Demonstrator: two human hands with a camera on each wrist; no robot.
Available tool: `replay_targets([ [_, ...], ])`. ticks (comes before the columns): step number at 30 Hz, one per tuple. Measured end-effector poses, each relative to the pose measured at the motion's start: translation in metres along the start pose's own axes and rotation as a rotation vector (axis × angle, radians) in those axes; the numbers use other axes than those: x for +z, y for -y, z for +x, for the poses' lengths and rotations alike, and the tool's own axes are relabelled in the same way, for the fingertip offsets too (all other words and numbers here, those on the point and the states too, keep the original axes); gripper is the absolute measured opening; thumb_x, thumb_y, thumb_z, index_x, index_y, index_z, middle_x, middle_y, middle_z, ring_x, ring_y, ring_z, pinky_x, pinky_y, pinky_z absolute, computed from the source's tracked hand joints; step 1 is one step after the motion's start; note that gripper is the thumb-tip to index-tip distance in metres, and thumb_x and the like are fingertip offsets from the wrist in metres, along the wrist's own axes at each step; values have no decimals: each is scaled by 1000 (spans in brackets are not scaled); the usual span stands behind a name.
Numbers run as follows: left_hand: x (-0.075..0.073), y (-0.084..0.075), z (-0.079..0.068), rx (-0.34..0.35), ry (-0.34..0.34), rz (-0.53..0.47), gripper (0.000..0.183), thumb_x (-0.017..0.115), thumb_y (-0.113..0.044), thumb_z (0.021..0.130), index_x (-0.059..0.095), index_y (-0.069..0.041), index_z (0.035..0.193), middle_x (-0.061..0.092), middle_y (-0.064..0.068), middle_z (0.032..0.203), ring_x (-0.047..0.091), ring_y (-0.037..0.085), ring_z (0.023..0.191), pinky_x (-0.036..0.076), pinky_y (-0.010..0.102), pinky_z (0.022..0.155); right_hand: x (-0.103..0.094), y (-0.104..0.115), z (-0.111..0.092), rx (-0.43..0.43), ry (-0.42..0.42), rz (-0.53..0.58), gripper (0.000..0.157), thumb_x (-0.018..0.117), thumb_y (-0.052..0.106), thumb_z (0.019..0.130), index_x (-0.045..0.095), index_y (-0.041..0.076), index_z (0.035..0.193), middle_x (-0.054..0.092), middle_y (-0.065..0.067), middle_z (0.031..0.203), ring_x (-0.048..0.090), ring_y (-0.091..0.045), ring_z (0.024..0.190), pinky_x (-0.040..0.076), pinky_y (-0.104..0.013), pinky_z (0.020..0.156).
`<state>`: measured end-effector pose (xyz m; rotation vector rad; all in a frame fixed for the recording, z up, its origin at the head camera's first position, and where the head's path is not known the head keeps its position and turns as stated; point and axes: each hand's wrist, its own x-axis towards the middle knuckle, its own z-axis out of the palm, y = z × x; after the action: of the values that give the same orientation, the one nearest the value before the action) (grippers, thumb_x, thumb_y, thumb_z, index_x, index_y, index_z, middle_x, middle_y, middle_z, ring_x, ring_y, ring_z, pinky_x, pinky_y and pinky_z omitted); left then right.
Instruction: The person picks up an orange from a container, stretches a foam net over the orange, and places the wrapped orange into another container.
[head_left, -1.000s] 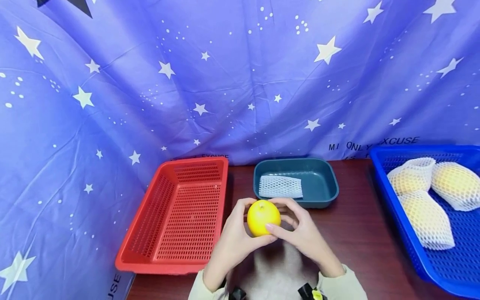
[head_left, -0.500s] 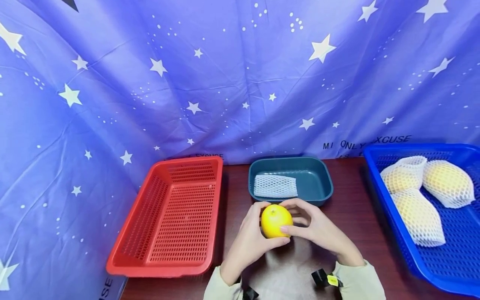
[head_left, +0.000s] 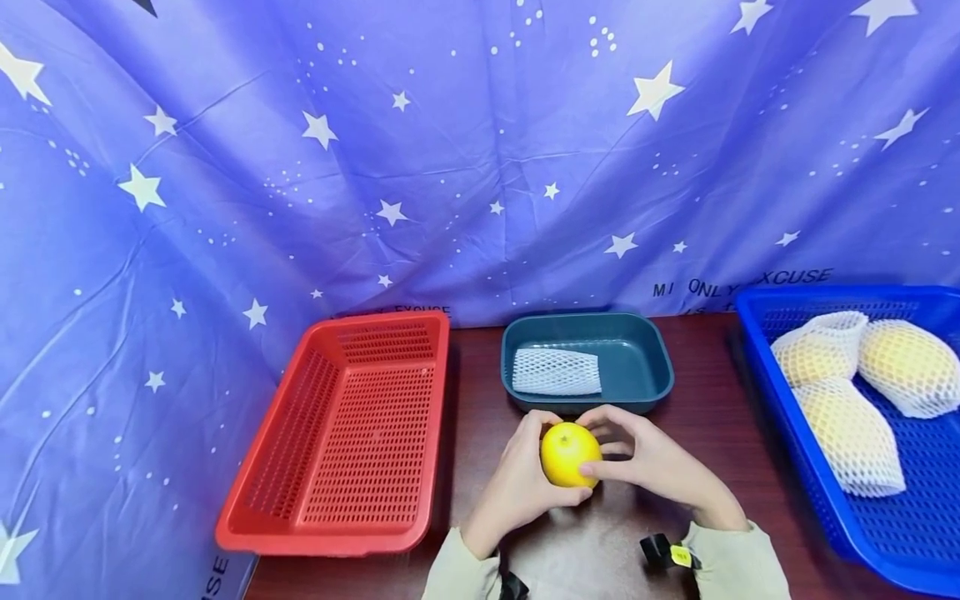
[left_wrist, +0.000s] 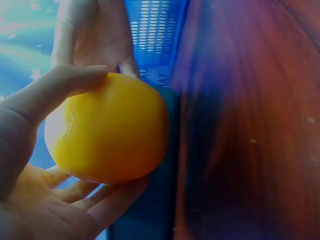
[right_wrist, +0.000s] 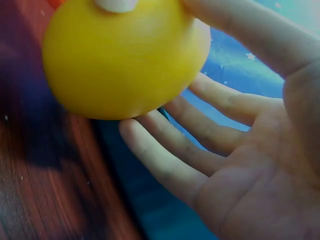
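A round yellow-orange orange [head_left: 568,454] is held up between both hands, just in front of the teal tray. My left hand [head_left: 517,483] grips it from the left, thumb on the near side and fingers curled behind. From the right, my right hand [head_left: 660,461] holds it with thumb and fingers. In the left wrist view the orange [left_wrist: 110,130] sits between the left thumb and fingers. Fingertips of the right hand touch the underside of the orange [right_wrist: 125,65] in the right wrist view. A flattened white foam net sleeve [head_left: 557,372] lies in the tray [head_left: 633,367].
To the left stands a red plastic basket [head_left: 375,442] with nothing in it. A blue basket [head_left: 795,467] at the right contains several net-wrapped yellow fruits [head_left: 851,437]. A star-patterned blue curtain [head_left: 450,150] hangs behind the dark wooden table [head_left: 712,392].
Both hands have carried the orange a little to the right and nearer to me, away from the tray. The grip looks the same. The head view has shifted slightly.
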<state>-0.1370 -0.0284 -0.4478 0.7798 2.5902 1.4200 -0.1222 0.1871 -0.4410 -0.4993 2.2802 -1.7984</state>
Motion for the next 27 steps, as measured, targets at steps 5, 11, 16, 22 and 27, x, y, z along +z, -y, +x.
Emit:
replay_targets([
  [5, 5, 7, 3, 33, 24, -3, 73, 94, -24, 64, 50, -23, 122, 57, -9, 116, 56, 7, 103, 47, 27, 89, 0, -3, 1, -19, 13, -25, 44, 77, 14, 86, 55, 4, 123, 60, -14, 119, 63, -17, 106, 56, -28, 88],
  [11, 7, 14, 3, 36, 21, -12, 72, 94, -25, 63, 52, -23, 121, 58, -10, 115, 56, 6, 103, 46, 27, 90, 0, -4, 2, -7, 28, -46, 45, 77, 16, 86, 54, 2, 122, 59, -16, 120, 62, -18, 105, 56, -27, 87],
  [16, 10, 18, 4, 23, 17, -32, 72, 94, -26, 63, 52, -24, 121, 58, -10, 115, 55, 7, 104, 46, 28, 91, -1, -5, 2, 6, 31, -70, 46, 78, 17, 86, 54, 2, 123, 58, -15, 121, 62, -19, 105, 56, -27, 87],
  [22, 11, 22, 4, 28, 24, -56, 73, 94, -27, 63, 51, -24, 122, 57, -9, 116, 54, 7, 106, 46, 28, 93, -1, -4, 3, 2, 33, -93, 46, 78, 17, 86, 54, 3, 123, 58, -14, 121, 62, -15, 105, 55, -25, 87],
  [27, 12, 25, 4, 31, 33, -79, 75, 95, -25, 63, 51, -24, 123, 56, -9, 117, 54, 8, 107, 45, 29, 95, -4, 2, 4, -41, 54, -158, 45, 79, 18, 85, 55, 2, 120, 58, -14, 120, 62, -18, 103, 57, -28, 86],
])
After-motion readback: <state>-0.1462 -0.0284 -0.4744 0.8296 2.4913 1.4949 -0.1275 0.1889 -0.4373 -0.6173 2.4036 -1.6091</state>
